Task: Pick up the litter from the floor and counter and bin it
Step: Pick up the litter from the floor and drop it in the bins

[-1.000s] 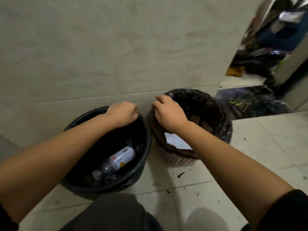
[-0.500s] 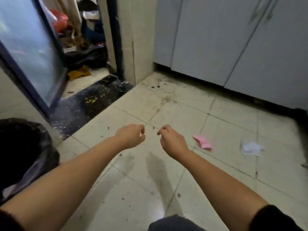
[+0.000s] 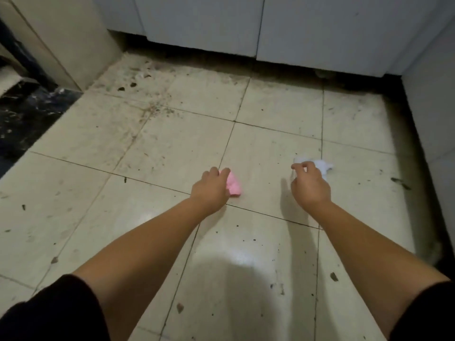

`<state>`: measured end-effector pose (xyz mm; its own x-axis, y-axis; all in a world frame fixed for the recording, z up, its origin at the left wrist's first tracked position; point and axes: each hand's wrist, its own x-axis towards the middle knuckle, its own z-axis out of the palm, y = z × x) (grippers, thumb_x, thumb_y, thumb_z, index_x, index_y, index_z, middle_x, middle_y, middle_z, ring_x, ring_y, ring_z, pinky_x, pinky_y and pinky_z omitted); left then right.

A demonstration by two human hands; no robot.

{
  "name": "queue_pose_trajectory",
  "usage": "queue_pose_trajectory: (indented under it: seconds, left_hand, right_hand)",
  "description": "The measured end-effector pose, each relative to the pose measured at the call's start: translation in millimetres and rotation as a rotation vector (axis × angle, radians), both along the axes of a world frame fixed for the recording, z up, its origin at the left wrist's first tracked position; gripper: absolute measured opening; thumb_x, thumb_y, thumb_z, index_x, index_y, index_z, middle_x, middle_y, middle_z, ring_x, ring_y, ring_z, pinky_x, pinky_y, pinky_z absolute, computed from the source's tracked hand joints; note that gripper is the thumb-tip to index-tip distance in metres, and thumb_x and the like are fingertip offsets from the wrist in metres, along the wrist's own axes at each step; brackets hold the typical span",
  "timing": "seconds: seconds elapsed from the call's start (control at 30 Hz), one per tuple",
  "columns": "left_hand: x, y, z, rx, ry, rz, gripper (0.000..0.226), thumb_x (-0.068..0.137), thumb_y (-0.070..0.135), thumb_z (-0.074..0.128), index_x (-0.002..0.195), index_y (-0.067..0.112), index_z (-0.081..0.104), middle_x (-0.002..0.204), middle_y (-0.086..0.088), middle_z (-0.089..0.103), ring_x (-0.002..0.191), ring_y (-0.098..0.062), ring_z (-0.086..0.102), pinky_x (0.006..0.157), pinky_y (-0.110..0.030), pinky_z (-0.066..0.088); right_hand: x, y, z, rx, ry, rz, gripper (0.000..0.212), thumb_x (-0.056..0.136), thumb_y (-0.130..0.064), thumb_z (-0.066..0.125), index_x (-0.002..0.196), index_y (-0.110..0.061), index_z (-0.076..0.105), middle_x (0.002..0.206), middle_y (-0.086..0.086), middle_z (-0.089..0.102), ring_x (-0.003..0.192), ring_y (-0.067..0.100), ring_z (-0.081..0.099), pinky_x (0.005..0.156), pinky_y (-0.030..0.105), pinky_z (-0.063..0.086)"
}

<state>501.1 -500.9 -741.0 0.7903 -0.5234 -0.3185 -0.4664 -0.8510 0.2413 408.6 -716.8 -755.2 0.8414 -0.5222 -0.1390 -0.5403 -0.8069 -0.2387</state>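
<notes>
A crumpled pink paper [image 3: 234, 185] lies on the pale tiled floor [image 3: 152, 153]. My left hand [image 3: 211, 189] reaches down at its left side, fingertips curled onto its upper edge, and the paper still rests on the tile. A crumpled white paper [image 3: 324, 166] lies further right, partly hidden behind my right hand [image 3: 309, 185]. That hand hovers just in front of it with thumb and fingers bent and apart, holding nothing. No bin is in view.
White cabinet doors [image 3: 307, 28] close off the far side, and another cabinet face [image 3: 433, 114] runs along the right. A tiled wall corner [image 3: 66, 38] and a dark threshold strip [image 3: 27, 114] are at the left. Dirt specks are scattered over the tiles.
My view swung away from the two bins to the floor by the cabinets. Both hands moved forward and down, the left onto the pink paper, the right up to the white paper.
</notes>
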Motion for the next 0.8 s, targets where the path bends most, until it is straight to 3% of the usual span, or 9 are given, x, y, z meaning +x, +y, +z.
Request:
queue_pose_trajectory:
  seconds: [0.17,0.27,0.33,0.47,0.63,0.8]
  left_hand:
    - [12.6,-25.7,-32.2,0.083,0.035,-0.031,0.061,0.093,0.029,0.053,0.146,0.024,0.024,0.153,-0.014,0.023,0.143,-0.033,0.020,0.107,-0.049,0.040]
    - [13.6,-20.5,-52.3,0.153,0.195,-0.005,0.057,0.087,0.026,0.059,0.138,0.019,0.035,0.146,-0.017,0.026,0.136,-0.037,0.026,0.107,-0.052,0.039]
    - [8.0,-9.9,-60.0,0.195,0.176,-0.030,0.049,0.086,0.016,0.056,0.133,0.016,0.041,0.140,-0.016,0.031,0.128,-0.036,0.033,0.104,-0.047,0.043]
    - [-5.0,13.9,-64.1,0.167,0.051,-0.104,0.026,0.092,0.008,0.047,0.117,0.007,0.050,0.127,-0.015,0.042,0.114,-0.030,0.043,0.093,-0.039,0.050]
    - [-17.3,40.0,-46.1,0.097,0.038,-0.110,0.022,0.093,0.010,0.047,0.113,0.004,0.054,0.118,-0.014,0.047,0.106,-0.029,0.050,0.087,-0.038,0.050]
    - [-11.7,83.8,5.4,-0.003,-0.055,-0.034,0.021,0.092,0.013,0.049,0.110,0.004,0.055,0.113,-0.014,0.050,0.096,-0.029,0.054,0.076,-0.034,0.047]
  right_hand:
    - [15.6,-43.3,-17.6,0.073,0.160,-0.145,0.062,0.092,-0.012,0.051,0.146,-0.028,0.024,0.158,0.013,0.008,0.132,0.039,0.033,0.095,0.046,0.044]
    - [16.5,-55.0,-30.9,0.073,0.349,-0.073,0.050,0.092,-0.019,0.050,0.140,-0.023,0.035,0.151,0.012,0.020,0.124,0.038,0.040,0.094,0.043,0.043]
    - [11.4,-56.7,-38.1,0.043,0.401,-0.017,0.042,0.093,-0.019,0.047,0.135,-0.015,0.040,0.138,0.014,0.034,0.120,0.036,0.043,0.090,0.042,0.043]
    - [2.3,-46.5,-43.4,-0.040,0.337,0.057,0.030,0.094,-0.009,0.045,0.123,-0.003,0.050,0.123,0.017,0.048,0.114,0.034,0.049,0.086,0.041,0.046]
    - [2.5,-11.5,-30.5,-0.016,0.232,0.079,0.014,0.094,-0.006,0.042,0.104,-0.005,0.052,0.117,0.018,0.054,0.101,0.031,0.053,0.079,0.037,0.044]
    - [25.3,50.9,6.5,0.048,0.042,0.146,0.012,0.092,-0.007,0.042,0.095,-0.005,0.054,0.100,0.016,0.053,0.089,0.030,0.055,0.066,0.031,0.035]
